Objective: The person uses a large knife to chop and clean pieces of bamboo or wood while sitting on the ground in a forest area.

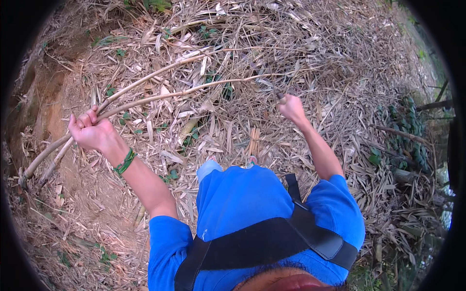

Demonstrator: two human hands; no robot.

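My left hand [93,132] is closed around two long, thin, bare branches, with a green band on the wrist below. Their thick ends stick out to the lower left. From the fist, the upper branch [151,76] and the lower branch [180,93] spread apart and taper towards the right. Out in front to the right, my right hand [292,109] grips the handle of a long-bladed knife [277,93]. Its dark blade points away and to the left, close to the branches' thin ends, and is hard to pick out against the litter.
Dry leaves and twigs [330,92] cover the ground. A bare earth bank [51,92] rises at the left. Dark green plants [410,131] and a fallen stick [400,132] lie at the right. A short pale stump [190,126] shows ahead of my feet.
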